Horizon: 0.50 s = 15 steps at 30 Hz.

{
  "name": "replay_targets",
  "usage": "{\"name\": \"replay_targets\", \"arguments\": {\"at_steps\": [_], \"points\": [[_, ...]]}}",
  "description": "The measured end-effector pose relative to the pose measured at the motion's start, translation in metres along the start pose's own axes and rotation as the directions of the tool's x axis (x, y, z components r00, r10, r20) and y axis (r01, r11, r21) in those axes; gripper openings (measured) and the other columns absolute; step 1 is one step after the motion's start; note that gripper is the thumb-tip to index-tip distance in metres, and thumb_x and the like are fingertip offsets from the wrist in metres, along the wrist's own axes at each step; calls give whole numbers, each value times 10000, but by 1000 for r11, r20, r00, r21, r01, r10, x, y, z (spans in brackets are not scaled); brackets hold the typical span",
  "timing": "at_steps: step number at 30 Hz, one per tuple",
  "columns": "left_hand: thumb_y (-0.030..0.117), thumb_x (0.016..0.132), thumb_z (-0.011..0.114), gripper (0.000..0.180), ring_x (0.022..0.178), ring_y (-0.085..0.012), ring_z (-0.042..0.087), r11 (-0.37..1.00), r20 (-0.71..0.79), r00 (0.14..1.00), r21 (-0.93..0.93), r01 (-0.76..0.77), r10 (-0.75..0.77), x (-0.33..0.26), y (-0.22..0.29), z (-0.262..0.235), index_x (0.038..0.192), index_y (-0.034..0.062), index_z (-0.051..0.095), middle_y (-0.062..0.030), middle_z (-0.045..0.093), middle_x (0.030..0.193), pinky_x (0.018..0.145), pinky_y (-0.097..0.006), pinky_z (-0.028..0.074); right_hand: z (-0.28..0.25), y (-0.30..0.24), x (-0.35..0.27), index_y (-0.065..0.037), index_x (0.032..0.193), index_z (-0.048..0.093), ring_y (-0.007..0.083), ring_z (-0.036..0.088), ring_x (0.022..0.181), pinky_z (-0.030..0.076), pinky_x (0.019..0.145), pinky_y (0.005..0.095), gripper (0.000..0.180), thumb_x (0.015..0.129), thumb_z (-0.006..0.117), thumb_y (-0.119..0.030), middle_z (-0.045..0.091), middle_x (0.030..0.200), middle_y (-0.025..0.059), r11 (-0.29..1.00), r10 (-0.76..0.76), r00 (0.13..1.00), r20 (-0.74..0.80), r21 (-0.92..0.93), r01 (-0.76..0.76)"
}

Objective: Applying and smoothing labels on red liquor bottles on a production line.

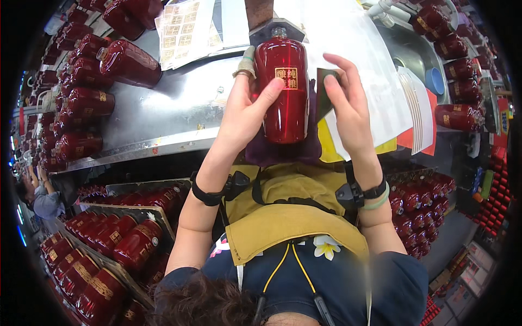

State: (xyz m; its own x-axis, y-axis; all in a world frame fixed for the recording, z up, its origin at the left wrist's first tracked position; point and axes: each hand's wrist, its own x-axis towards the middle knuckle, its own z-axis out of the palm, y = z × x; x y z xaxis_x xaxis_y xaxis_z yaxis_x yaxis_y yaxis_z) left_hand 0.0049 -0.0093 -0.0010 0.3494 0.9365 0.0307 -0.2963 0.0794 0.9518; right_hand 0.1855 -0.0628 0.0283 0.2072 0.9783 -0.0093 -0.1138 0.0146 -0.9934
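A glossy dark red glass bottle (285,117) lies in front of me on a dark purple cloth (258,149), its clear neck pointing away. A square gold label (292,73) sits on its upper middle. My left hand (239,117) grips the bottle's left side, thumb resting at the label's lower left edge; a cloth wrap (246,65) covers one fingertip. Just right of the bottle, my right hand (353,111) pinches a flat dark green piece (322,98) between thumb and fingers. What that piece is made of I cannot make out.
Label sheets (179,32) lie at the back left of the metal bench (163,108). Another red bottle (130,63) rests on it, beside stacked bottles. To the right are white sheets (380,98), a sink (408,49) and a blue cup (434,81). Bottle crates (136,282) stand below.
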Motion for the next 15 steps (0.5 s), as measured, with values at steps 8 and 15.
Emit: {"name": "replay_targets", "arguments": {"at_steps": [8, 15], "points": [[140, 1013, 671, 770, 1279, -198, 563, 999, 13, 999, -1, 36, -36, -1, 4, 1, 1588, -72, 205, -167, 523, 1442, 1087, -348, 473, 14, 9, -28, 18, 1098, 684, 152, 678, 870, 528, 790, 287, 162, 949, 689, -43, 718, 974, 101, 946, -146, 989, -7, -294, 138], [138, 1016, 666, 762, 1272, -192, 568, 1000, -4, 1000, -12, 17, -17, -2, 2, 3, 1588, -71, 207, -165, 536, 1429, 1071, -347, 489, 15, 11, -27, 16, 1079, 691, 170, 684, 819, 530, 751, 299, 161, 937, 709, -57, 720, 954, 112, 945, -131, 991, -29, -305, 116]]}}
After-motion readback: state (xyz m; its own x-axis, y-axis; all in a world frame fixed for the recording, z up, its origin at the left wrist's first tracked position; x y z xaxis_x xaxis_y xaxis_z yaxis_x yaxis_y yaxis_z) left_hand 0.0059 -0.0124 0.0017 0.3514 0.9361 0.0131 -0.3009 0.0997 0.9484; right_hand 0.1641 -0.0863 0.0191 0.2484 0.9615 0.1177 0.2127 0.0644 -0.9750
